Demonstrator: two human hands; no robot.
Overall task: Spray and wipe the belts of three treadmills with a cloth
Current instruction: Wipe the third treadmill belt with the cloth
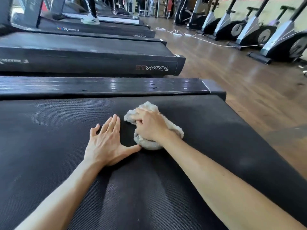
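A black textured treadmill belt (66,146) fills the lower part of the head view. A crumpled grey-white cloth (174,128) lies on the belt near its middle. My right hand (149,127) grips the cloth from above with curled fingers and holds it against the belt. My left hand (106,141) lies flat on the belt just left of the cloth, fingers straight, its thumb tip touching the cloth's lower edge. A faint dusty smear (38,118) shows on the belt at the left. No spray bottle is in view.
A glossy black side rail (116,85) borders the belt's far side. Beyond it stand more treadmills (99,60) in a row; a person's shoe (90,19) is on a far one. Exercise bikes (265,35) and a white cable line the wooden floor (232,77) at the right.
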